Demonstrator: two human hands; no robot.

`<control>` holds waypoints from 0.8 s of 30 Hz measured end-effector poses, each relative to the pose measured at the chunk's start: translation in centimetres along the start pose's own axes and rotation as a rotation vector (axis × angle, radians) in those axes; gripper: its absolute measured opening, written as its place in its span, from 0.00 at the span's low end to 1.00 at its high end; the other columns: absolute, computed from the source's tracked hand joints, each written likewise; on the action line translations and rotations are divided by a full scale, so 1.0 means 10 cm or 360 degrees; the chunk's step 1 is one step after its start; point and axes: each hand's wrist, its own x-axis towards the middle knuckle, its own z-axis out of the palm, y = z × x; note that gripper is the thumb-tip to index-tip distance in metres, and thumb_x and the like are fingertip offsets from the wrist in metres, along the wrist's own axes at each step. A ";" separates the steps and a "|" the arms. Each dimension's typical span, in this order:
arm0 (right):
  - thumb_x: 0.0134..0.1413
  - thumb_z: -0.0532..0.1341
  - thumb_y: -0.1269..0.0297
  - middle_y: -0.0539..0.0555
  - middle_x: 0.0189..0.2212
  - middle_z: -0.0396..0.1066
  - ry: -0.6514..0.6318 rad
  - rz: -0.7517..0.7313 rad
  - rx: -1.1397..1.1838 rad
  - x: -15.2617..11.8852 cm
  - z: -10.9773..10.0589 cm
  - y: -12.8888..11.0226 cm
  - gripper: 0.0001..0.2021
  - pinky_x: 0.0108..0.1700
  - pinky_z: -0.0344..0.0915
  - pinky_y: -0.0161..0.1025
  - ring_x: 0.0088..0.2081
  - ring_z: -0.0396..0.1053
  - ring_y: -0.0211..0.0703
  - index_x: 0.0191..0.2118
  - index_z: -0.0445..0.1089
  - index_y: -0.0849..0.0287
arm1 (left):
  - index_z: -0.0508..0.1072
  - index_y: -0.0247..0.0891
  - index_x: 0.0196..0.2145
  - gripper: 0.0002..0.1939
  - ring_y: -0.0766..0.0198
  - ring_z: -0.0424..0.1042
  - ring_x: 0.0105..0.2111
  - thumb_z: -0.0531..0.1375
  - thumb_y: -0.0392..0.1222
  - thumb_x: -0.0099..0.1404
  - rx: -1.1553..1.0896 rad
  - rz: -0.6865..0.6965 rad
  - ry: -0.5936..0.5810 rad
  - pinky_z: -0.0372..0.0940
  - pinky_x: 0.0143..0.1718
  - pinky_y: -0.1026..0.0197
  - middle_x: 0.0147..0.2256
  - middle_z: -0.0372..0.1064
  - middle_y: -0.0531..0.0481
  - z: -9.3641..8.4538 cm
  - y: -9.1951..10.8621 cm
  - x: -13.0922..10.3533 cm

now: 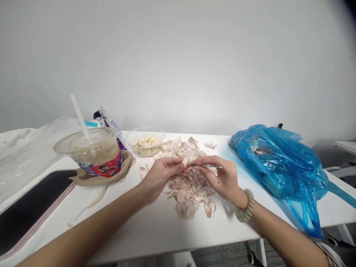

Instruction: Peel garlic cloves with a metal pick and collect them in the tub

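Note:
Between the fingertips of my left hand (162, 174) is a pale garlic clove (185, 161). My right hand (219, 176) pinches a thin metal tool (207, 165), perhaps tweezers or a small knife, its tip touching the clove. Most of the tool is hidden by my fingers. Under both hands spreads a heap of garlic skins (191, 193). Just behind my left hand, a clear plastic bowl (146, 129) holds several peeled garlic cloves (146, 142).
A blue plastic bag (278, 163) lies on the right of the white table (155, 237). To the left stand a drink cup (94, 150) with a straw in a cardboard holder (126, 163), a phone (33, 207) and a clear plastic sheet (41, 144). A wall rises behind.

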 end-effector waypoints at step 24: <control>0.50 0.63 0.73 0.51 0.30 0.77 0.0095 -0.0082 -0.0042 -0.03 0.02 -0.01 0.06 0.36 0.73 0.38 0.34 0.76 0.41 0.35 0.70 0.56 | 0.78 0.34 0.30 0.07 0.68 0.72 0.30 0.66 0.39 0.53 -0.0013 -0.0019 -0.0029 0.65 0.37 0.67 0.27 0.76 0.49 0.00 0.02 0.01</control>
